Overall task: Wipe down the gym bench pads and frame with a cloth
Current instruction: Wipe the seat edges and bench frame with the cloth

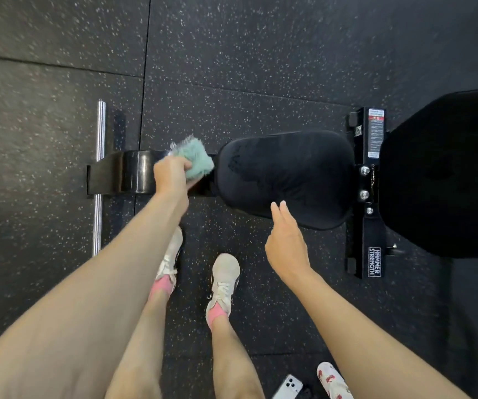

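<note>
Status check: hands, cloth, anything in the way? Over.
Left hand grips cloth on the frame, beside the seat pad. Right hand open at the pad's near edge, holding nothing. Nothing in the way; phone on floor, well clear.

Speckled rubber floor (232, 53) w/ bench frame (128, 174), chrome bar (101, 125), phone (288, 387) on it

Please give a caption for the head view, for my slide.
Left hand wipes bench frame with teal cloth; right hand hovers open near seat pad.
</note>
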Action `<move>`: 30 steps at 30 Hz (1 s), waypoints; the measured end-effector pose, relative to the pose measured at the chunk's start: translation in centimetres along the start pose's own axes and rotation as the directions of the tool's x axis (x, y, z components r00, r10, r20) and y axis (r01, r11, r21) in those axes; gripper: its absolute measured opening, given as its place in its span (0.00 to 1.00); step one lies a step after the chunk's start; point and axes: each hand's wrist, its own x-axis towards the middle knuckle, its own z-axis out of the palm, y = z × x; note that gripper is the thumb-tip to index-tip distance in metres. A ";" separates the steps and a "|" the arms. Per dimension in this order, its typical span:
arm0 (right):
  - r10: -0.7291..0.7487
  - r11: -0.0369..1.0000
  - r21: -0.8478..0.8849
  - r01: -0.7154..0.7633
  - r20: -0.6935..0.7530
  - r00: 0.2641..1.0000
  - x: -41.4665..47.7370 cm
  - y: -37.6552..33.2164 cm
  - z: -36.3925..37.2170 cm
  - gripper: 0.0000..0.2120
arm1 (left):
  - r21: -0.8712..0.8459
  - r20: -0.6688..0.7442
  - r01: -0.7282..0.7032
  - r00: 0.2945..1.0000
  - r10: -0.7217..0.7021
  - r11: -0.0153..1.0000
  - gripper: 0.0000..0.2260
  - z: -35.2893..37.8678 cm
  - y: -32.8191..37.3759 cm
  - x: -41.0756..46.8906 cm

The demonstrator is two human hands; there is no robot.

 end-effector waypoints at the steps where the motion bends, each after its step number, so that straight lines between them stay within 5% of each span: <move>1: 0.004 1.000 0.007 -0.004 0.011 1.000 -0.2 -0.4 -0.5 0.30 | 0.037 0.058 -0.071 0.996 0.069 0.997 0.12 0.6 1.9 -0.5; 4: 0.019 0.997 0.067 -0.023 0.050 0.999 -1.4 -2.1 -2.9 0.27 | 0.218 0.235 -0.189 0.962 0.136 0.958 0.13 2.7 5.9 -3.9; 9: 0.062 0.953 0.295 -0.070 0.037 0.997 -2.1 -6.2 -8.8 0.22 | 0.316 0.398 -0.172 0.917 0.034 0.933 0.10 4.5 7.6 -9.5; 15: 0.095 0.646 0.752 -0.131 0.091 0.991 -0.4 -11.2 -12.7 0.24 | 0.410 0.460 -0.216 0.888 0.003 0.886 0.02 2.9 9.6 -9.5; 30: 0.304 0.219 0.941 -0.258 0.186 0.935 3.7 -19.9 -10.2 0.18 | 0.656 0.576 -0.342 0.803 -0.154 0.672 0.05 2.7 18.0 -5.5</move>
